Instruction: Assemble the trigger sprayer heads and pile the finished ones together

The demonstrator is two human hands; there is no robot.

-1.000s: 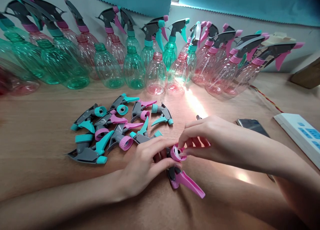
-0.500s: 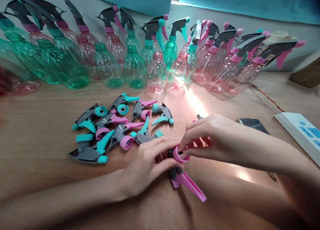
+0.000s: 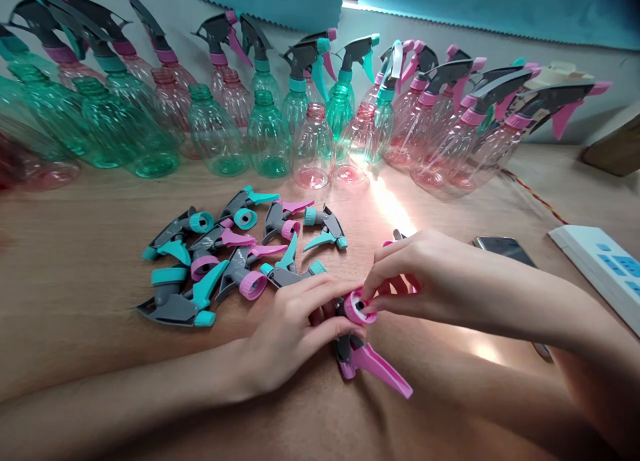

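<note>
My left hand [image 3: 295, 327] is closed around a grey and pink trigger spray head [image 3: 383, 371], its pink lever pointing down to the right. The head's pink screw collar [image 3: 371, 317] faces my right hand, and a white ring shows inside it around a dark hole. My right hand [image 3: 415, 271] has its thumb and forefinger bent together at the collar's right rim, with the thumb tip just inside. Whether something small lies between those fingertips is hidden. Left of my hands lie several loose spray heads [image 3: 240, 272] in grey with pink or teal parts.
Along the back stand several green bottles [image 3: 217, 141] and pink bottles [image 3: 313, 151], some with spray heads on and some open-necked. At the right are a phone [image 3: 505, 249] and a white power strip [image 3: 595, 264]. Part of another spray head [image 3: 399, 235] shows behind my right hand.
My right fingertips have drawn back slightly from inside the pink collar to its rim. The white ring inside is now plainly visible. My left hand keeps its hold.
</note>
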